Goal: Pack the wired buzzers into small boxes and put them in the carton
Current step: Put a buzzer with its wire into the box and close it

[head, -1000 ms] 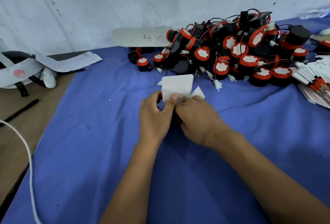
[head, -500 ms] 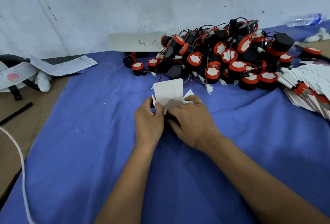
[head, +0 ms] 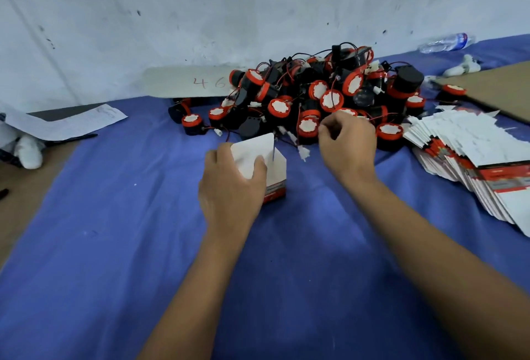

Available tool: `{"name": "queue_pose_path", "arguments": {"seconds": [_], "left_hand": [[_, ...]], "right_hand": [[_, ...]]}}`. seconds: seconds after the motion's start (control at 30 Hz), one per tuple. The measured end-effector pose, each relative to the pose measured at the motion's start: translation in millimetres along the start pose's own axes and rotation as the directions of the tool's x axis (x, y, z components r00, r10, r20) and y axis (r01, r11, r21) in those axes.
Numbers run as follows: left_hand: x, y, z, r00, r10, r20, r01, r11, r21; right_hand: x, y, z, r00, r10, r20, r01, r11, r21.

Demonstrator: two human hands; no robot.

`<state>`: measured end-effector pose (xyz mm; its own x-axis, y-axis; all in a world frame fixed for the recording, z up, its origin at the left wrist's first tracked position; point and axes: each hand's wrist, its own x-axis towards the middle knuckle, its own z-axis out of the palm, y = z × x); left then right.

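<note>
My left hand (head: 229, 187) is gripping the box (head: 269, 164) upright on the blue cloth (head: 114, 245); my right hand (head: 348, 141), fingers curled, is at the buzzer pile's (head: 315, 95) near edge, grasp unclear. Flat boxes (head: 473, 153) are lying rightward, a white wall (head: 229, 15) behind.

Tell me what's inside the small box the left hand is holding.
That cannot be seen. The left hand grips the box and its white flap covers the opening. The right hand is at the buzzer pile.
</note>
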<state>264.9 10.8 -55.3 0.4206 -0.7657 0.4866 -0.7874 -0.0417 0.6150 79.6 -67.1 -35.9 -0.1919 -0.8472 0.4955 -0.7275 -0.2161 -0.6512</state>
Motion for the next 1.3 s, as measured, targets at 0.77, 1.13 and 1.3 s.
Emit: {"name": "queue_pose_path", "arguments": {"seconds": [0.77,1.13,1.3], "left_hand": [[-2.6,-17.4,-4.8,0.994,0.091,0.068,-0.077,0.979,-0.190],[-7.2,-44.8,-10.6,0.989,0.136,0.065,-0.115,0.958,-0.265],[-2.0,-50.9,-15.3,0.976,0.158,0.150,-0.108,0.950,-0.294]], "right_hand": [[3.9,13.5,6.7,0.824,-0.067,0.562,0.272,0.918,-0.289],[-67.3,-79.0,-12.2,0.755,-0.654,0.040,0.590,0.705,0.394],[-65.9,-65.8,4.6,0.738,-0.565,0.369,0.502,0.825,0.259]]}}
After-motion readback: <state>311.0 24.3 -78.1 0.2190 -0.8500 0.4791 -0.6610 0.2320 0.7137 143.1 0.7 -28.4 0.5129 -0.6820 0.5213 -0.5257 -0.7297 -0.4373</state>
